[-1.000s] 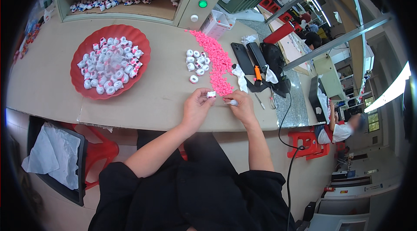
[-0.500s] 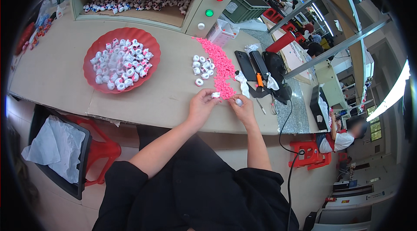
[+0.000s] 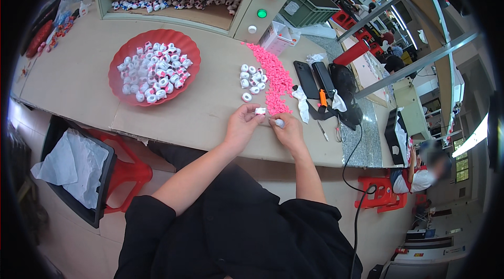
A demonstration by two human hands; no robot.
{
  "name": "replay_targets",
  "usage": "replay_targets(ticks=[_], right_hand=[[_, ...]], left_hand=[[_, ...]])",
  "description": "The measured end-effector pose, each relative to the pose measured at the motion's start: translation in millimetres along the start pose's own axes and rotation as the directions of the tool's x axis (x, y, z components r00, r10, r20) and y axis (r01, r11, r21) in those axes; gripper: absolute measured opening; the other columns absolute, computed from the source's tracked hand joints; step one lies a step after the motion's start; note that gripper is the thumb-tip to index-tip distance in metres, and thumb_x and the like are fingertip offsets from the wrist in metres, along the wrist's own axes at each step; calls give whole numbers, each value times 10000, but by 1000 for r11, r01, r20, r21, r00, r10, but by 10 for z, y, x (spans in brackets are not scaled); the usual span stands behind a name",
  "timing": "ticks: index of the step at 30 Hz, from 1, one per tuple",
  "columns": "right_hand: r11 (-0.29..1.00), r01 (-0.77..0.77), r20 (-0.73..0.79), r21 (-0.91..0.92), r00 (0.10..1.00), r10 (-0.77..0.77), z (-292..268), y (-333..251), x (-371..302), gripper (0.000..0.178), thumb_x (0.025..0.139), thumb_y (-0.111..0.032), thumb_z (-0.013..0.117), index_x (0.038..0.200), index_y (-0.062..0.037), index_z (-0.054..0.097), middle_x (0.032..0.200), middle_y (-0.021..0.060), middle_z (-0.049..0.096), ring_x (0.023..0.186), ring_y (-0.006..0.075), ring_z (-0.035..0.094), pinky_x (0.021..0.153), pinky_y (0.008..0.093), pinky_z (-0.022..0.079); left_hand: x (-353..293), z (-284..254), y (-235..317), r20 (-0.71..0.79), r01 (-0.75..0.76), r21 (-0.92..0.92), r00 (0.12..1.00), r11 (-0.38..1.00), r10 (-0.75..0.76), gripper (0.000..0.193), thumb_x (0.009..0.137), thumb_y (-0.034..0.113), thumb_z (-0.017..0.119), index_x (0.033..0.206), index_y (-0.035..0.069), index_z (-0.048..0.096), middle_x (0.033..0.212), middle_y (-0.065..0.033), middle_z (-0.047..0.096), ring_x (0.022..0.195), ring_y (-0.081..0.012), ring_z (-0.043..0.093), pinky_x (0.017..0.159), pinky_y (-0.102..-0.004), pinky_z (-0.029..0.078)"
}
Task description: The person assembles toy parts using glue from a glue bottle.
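Note:
My left hand (image 3: 242, 127) pinches a small white moulded piece (image 3: 260, 111) with pink on it between thumb and fingertips. Close by on the right, my right hand (image 3: 289, 136) is closed on a small whitish bottle (image 3: 280, 122), its narrow end pointing toward that piece. Both hands are over the near part of the table, just in front of a long heap of tiny pink pieces (image 3: 275, 77). Left of the heap lie several white ring-like pieces (image 3: 246, 97). Further left, a red scalloped bowl (image 3: 118, 93) holds many white pieces with pink parts.
A pale green machine (image 3: 239, 29) with an open bay of small figures stands behind the bowl. Right of the heap lie a black phone (image 3: 306, 80), an orange-handled tool (image 3: 323, 99), crumpled white tissue (image 3: 301, 104) and a black cable (image 3: 353, 155). A red stool (image 3: 131, 174) stands lower left.
My hands have come closer together and shifted slightly left of the pink heap. Pink now shows on the piece in my left hand. The whole view has shifted a little.

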State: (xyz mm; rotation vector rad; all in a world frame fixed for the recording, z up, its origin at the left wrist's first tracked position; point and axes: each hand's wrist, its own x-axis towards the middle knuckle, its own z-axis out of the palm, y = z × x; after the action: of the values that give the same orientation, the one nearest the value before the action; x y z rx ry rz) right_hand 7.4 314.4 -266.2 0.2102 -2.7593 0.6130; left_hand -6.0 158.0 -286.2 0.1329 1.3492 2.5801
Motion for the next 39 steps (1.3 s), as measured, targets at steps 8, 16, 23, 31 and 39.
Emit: replay_targets(ticks=[8, 16, 23, 31, 39], right_hand=[[913, -286, 654, 292, 756, 28, -281, 129, 284, 160, 654, -141, 633, 750, -15, 615, 623, 71, 589, 593, 116, 531, 569, 270, 425], [842, -298, 377, 449, 918, 124, -459, 102, 237, 93, 687, -65, 612, 767, -17, 610, 698, 79, 582, 667, 131, 546, 621, 268, 423], [961, 94, 79, 258, 990, -118, -296, 139, -23, 124, 641, -45, 624, 764, -63, 618, 757, 56, 572, 723, 231, 511, 634, 322, 410], [920, 277, 209, 278, 917, -339, -251, 187, 171, 133, 632, -69, 632, 763, -73, 610, 742, 41, 557, 735, 238, 499, 660, 348, 391], [635, -254, 234, 730, 965, 118, -209, 65, 69, 86, 744, -24, 602, 826, 1, 588, 740, 58, 599, 664, 107, 557, 598, 220, 433]], left_hand=[[-8, -1, 37, 2, 27, -38, 1000, 999, -26, 258, 788, 1, 552, 1025, -31, 455, 929, -97, 551, 821, -135, 555, 750, -245, 455], [-41, -20, 60, -16, 5, -63, 1000, 998, -6, 248, 789, 4, 550, 1020, -16, 461, 929, -94, 553, 847, -149, 561, 749, -261, 463], [-77, -12, 38, -56, -32, -45, 998, 998, 29, 243, 789, -2, 546, 1018, -10, 463, 926, -88, 555, 851, -152, 563, 748, -265, 464], [-95, 51, 96, -107, -4, 19, 994, 1000, 6, 230, 794, 4, 546, 1009, -22, 470, 924, -86, 566, 834, -129, 559, 755, -250, 459], [-107, 56, 89, -31, 26, 61, 999, 998, -24, 250, 792, -6, 541, 1031, -19, 468, 916, -77, 552, 849, -129, 546, 757, -255, 455]])
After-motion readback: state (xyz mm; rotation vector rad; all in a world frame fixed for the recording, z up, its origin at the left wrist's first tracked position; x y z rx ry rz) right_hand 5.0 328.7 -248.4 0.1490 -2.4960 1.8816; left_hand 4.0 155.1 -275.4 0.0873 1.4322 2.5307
